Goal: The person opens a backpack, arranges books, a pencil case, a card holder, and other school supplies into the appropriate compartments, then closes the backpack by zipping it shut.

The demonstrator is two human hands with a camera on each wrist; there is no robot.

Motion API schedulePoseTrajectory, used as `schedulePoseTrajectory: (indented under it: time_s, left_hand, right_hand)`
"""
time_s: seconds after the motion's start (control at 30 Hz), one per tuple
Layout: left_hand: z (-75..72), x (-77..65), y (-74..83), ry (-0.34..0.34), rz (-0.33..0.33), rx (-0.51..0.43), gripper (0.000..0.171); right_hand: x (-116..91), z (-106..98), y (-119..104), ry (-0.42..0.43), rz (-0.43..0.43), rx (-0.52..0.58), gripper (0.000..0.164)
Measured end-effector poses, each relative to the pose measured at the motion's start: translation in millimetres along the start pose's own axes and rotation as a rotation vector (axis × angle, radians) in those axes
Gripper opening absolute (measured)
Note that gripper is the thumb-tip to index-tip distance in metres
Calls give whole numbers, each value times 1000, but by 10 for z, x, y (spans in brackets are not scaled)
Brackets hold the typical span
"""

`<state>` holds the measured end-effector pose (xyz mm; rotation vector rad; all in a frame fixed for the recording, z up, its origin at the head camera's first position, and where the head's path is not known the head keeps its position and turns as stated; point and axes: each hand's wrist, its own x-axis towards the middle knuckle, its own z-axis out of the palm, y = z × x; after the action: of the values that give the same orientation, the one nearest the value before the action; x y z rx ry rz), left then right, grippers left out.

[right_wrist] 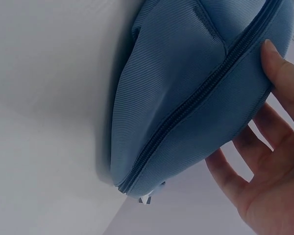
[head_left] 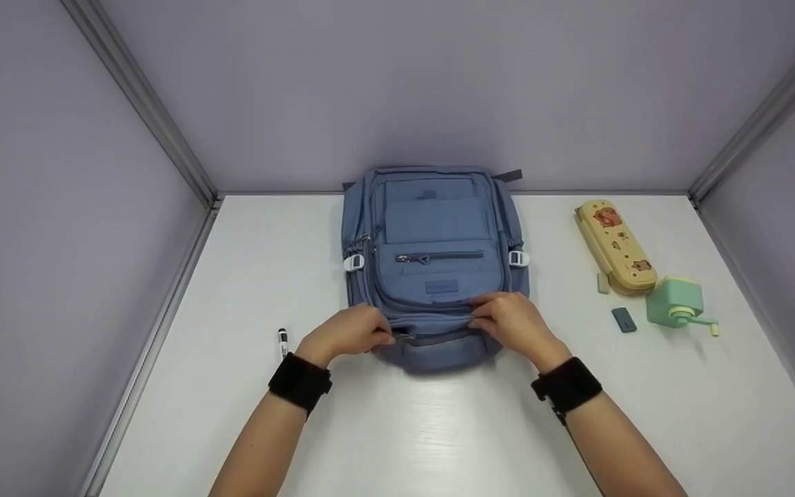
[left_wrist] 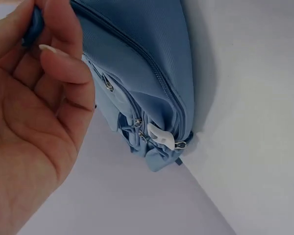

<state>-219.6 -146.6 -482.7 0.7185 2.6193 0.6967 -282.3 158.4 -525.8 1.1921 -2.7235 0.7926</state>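
Note:
A blue backpack (head_left: 437, 221) lies on the white table, its front pockets facing up. Its near end is toward me, where a dark zipper (head_left: 439, 338) runs across. At the left end of that zipper, my left hand (head_left: 352, 330) pinches a small dark blue pull (left_wrist: 34, 25) between thumb and forefinger. My right hand (head_left: 515, 323) grips the fabric edge (right_wrist: 220, 122) beside the zipper, thumb on one side and fingers on the other. The zipper looks closed along the stretch seen in the right wrist view. The backpack's inside is hidden.
To the right lie a yellow pencil case (head_left: 616, 245), a light green eraser-like block (head_left: 602, 283), a dark flat block (head_left: 624, 319) and a green crank sharpener (head_left: 675, 301). A marker (head_left: 283, 342) lies by my left wrist. Grey walls enclose the table's back and sides.

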Motion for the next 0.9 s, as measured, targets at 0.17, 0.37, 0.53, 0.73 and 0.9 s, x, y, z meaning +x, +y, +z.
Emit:
schedulePoseTrajectory:
  time_s: [0.17, 0.37, 0.53, 0.73, 0.9]
  left_hand:
    - [-18, -24, -143, -24, 22, -92, 23]
    - [-72, -98, -314, -47, -85, -118, 21]
    - [-130, -164, -399, -52, -194, -110, 17]
    - [-153, -223, -567, 9, -346, 9, 13]
    - [-128, -257, -646, 69, -412, 46, 10]
  right_hand:
    - [-3, -3, 9, -3, -30, -5, 10]
    - [-16, -7, 16, -15, -48, 16, 11]
    - [-29, -22, -2, -23, -54, 37, 12]
    - [-38, -39, 8, -34, -48, 34, 12]
    - [-52, -41, 14, -38, -34, 32, 11]
